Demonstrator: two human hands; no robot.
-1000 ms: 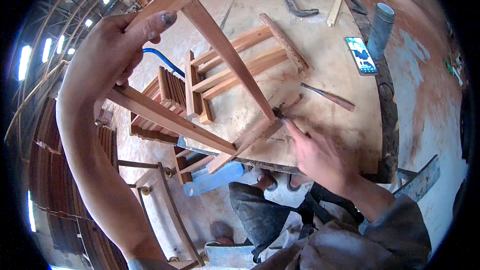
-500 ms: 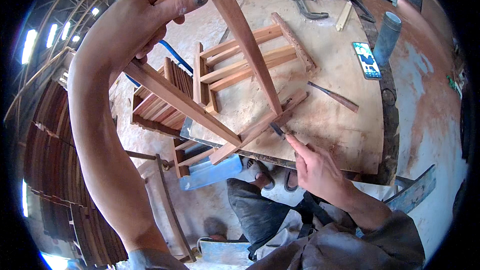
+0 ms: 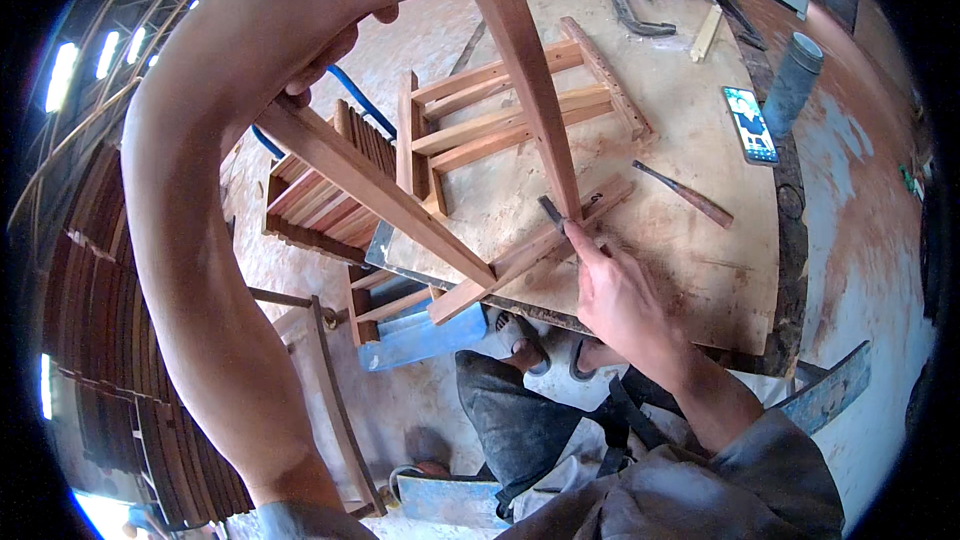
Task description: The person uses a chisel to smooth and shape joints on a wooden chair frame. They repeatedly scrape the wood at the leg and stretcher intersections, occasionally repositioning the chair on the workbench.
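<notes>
Dusty plywood workbench [image 3: 700, 270] carries a wooden frame [image 3: 500, 230] at its near left corner. Left hand [image 3: 300, 20] clamps the top rail; right hand [image 3: 620, 290] pinches a small tool [image 3: 552, 212] at one half-fitted joint, fitting apparently unfinished.

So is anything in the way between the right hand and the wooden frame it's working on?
Nothing visible is. The right hand already presses a small dark tool against the wooden frame where its leg meets the lower rail, above the workbench.

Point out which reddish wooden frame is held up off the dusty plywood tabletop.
The reddish wooden frame gripped by the left hand; the smaller slatted wooden frame lies flat on the plywood tabletop.
</notes>
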